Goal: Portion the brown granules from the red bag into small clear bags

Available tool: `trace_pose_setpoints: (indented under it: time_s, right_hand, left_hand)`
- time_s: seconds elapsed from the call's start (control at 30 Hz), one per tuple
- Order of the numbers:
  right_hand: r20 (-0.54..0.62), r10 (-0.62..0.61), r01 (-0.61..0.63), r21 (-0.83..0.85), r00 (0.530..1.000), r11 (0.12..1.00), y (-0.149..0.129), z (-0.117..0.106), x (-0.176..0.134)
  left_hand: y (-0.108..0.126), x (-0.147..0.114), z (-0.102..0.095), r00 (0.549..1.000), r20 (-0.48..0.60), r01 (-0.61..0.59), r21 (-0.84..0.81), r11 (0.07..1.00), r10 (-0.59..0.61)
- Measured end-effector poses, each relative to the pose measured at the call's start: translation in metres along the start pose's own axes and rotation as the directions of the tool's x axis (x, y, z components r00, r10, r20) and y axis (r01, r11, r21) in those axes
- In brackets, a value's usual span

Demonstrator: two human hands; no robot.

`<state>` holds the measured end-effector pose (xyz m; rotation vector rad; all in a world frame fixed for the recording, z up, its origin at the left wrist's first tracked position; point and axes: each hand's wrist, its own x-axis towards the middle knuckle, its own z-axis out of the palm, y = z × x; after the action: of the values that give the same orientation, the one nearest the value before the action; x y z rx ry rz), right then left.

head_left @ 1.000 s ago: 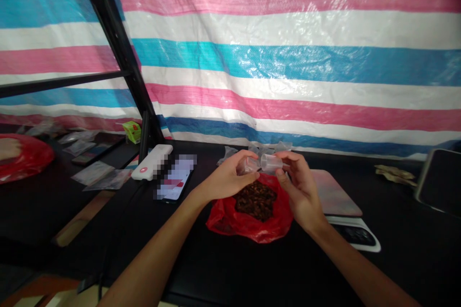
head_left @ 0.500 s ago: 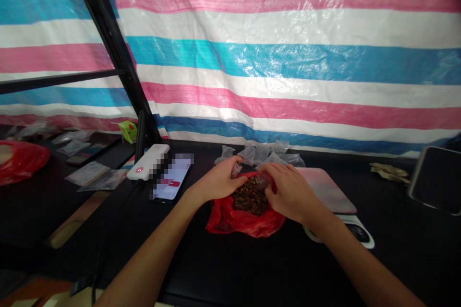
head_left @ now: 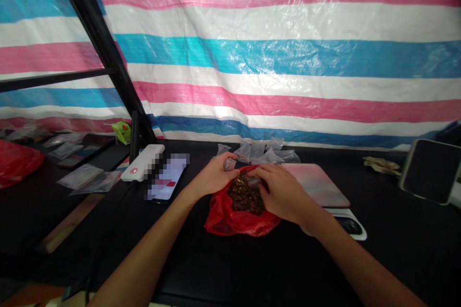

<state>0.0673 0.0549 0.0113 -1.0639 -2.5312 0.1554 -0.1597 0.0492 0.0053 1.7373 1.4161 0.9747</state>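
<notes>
A red plastic bag (head_left: pixel 241 223) lies open on the black table, filled with small brown seed-like pieces (head_left: pixel 247 196). My left hand (head_left: pixel 216 175) is at the bag's left rim, thumb over the opening. Between its thumb and fingers shows a small clear plastic bag (head_left: pixel 229 165). Reaching in from the right, my right hand (head_left: pixel 283 192) has its fingers bent over the brown pieces. Under those fingers is a see-through plastic piece (head_left: pixel 254 182), whose shape is partly hidden. Behind the hands lie several small clear bags (head_left: pixel 257 151).
To the right sits a shiny flat plate (head_left: pixel 317 184) on a white base (head_left: pixel 362 230), like a digital scale. A phone (head_left: pixel 167 180) and white power bank (head_left: pixel 144 162) lie left, near a black metal post (head_left: pixel 135 136). Crumpled brown paper (head_left: pixel 382 165) and a dark-screened device (head_left: pixel 430 170) stand far right.
My right hand has moved slightly left and further over the brown pieces, with the see-through piece. My left hand stays at the bag's rim. The whole view has shifted a little.
</notes>
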Motion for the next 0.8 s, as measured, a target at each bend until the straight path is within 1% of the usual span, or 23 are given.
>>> trace_pose_setpoints:
  time_s: [0.13,0.27,0.33,0.47,0.53,0.63,0.7,0.8]
  right_hand:
    - [-0.003,0.048,-0.048,0.0,0.999,0.999,0.0,0.001,0.0]
    - [-0.043,0.026,-0.025,0.011,0.999,1.0,-0.003,0.005,-0.001]
    - [-0.044,0.043,-0.042,0.023,0.998,0.999,-0.005,0.007,-0.001]
    - [-0.015,0.107,-0.105,0.083,0.994,0.991,-0.007,0.013,0.0]
    - [-0.029,0.145,-0.142,0.097,0.989,0.985,-0.008,0.015,0.001]
    - [-0.045,0.184,-0.179,0.106,0.982,0.978,-0.009,0.018,0.002]
    - [-0.04,0.192,-0.186,0.122,0.981,0.975,-0.01,0.019,0.002]
    - [-0.03,0.172,-0.167,0.125,0.985,0.978,-0.012,0.019,0.001]
  left_hand:
    - [0.002,0.0,-0.001,1.0,0.028,0.003,-0.042,0.999,-0.002]
    - [0.008,-0.002,-0.004,0.999,-0.014,0.042,-0.012,0.999,-0.042]
    - [0.012,-0.003,-0.004,0.995,-0.02,0.094,-0.029,0.995,-0.095]
    - [0.014,-0.005,-0.004,0.976,-0.007,0.216,-0.131,0.967,-0.219]
    - [0.013,-0.005,-0.004,0.975,0.003,0.221,-0.17,0.96,-0.224]
    - [0.013,-0.005,-0.004,0.98,0.042,0.201,-0.209,0.957,-0.196]
    - [0.014,-0.004,-0.004,0.978,0.056,0.207,-0.216,0.954,-0.2]
    - [0.017,-0.004,-0.004,0.976,0.031,0.219,-0.206,0.954,-0.217]
